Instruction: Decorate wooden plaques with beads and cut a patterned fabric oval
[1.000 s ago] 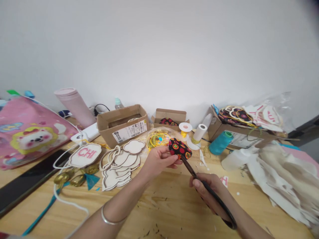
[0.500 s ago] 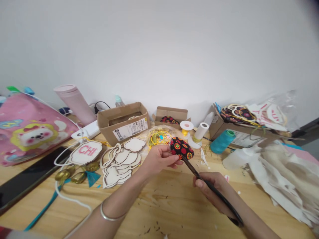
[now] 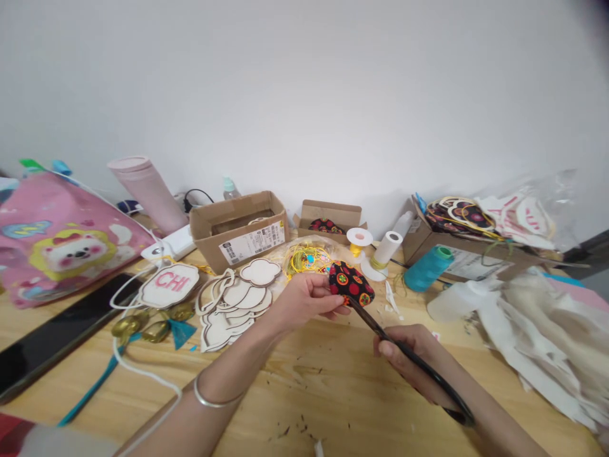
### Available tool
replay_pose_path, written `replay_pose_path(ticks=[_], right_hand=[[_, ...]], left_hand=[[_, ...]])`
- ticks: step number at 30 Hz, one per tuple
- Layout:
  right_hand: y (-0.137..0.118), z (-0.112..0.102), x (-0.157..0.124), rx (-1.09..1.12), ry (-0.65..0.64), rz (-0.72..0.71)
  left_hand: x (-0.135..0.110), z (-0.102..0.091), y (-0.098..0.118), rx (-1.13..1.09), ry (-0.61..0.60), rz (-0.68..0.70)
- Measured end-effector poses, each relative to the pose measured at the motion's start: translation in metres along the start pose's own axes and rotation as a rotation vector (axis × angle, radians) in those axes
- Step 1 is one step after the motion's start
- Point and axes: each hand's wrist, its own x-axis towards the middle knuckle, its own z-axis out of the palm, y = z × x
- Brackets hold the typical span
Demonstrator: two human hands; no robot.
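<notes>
My left hand (image 3: 304,298) pinches a small black piece of patterned fabric (image 3: 351,283) with red and green dots, held above the wooden table (image 3: 328,393). In my right hand (image 3: 413,362) are black scissors (image 3: 409,358), gripped by the handles. Their blades point up and left and meet the lower edge of the fabric piece. A silver bangle sits on my left wrist (image 3: 214,400).
Blank wooden cloud cutouts (image 3: 238,301) and a "CHI" sign (image 3: 169,284) lie left. Behind stand cardboard boxes (image 3: 240,231), yellow cord (image 3: 307,259), thread spools (image 3: 380,254), a teal spool (image 3: 425,268). White scraps (image 3: 547,336) pile right; a pink bag (image 3: 61,244) lies left.
Both hands and the fabric have kept their pose; the view has shifted slightly, and the scissors stay at the fabric's edge.
</notes>
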Motion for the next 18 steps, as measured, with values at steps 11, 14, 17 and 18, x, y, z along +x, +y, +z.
replay_pose_path(ticks=[11, 14, 17, 18], right_hand=[[-0.003, -0.001, -0.002, 0.013, -0.046, 0.002], [-0.004, -0.002, -0.002, 0.003, -0.049, -0.002], [-0.003, -0.003, -0.002, -0.007, -0.077, 0.016], [-0.002, -0.003, -0.002, -0.011, -0.09, 0.024]], left_hand=[[0.001, -0.005, 0.003, -0.001, -0.054, -0.032], [0.001, -0.006, 0.003, 0.016, -0.062, -0.053], [0.001, -0.009, 0.004, 0.051, -0.086, -0.07], [0.001, -0.011, 0.004, 0.062, -0.102, -0.073]])
